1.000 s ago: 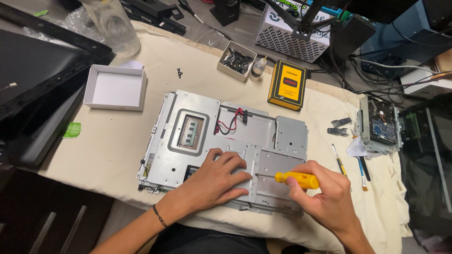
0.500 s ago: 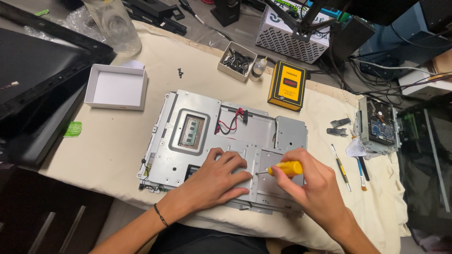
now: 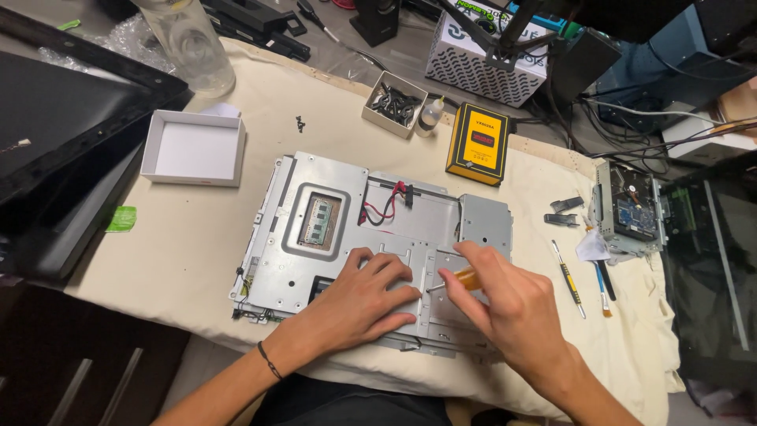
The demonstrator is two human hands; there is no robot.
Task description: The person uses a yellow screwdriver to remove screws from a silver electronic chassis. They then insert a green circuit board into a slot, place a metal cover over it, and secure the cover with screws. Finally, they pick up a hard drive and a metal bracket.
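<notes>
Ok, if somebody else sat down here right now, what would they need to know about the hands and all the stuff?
Left hand: flat on the metal chassis panel, pressing it down.
Right hand: holds a yellow-handled screwdriver, tip down on the panel near the left fingertips.
Nearby: small box of dark screws and an empty white box behind the panel, spare tools on the cloth to the right.
Done and left: cannot tell how many screws are out.

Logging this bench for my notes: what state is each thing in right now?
Grey metal chassis panel: flat on the cloth, left hand pressing it.
Yellow-handled screwdriver: gripped in right hand, tip on the panel.
White square box: open, nothing visible inside.
Small cardboard tray: open, holding dark screws.
</notes>
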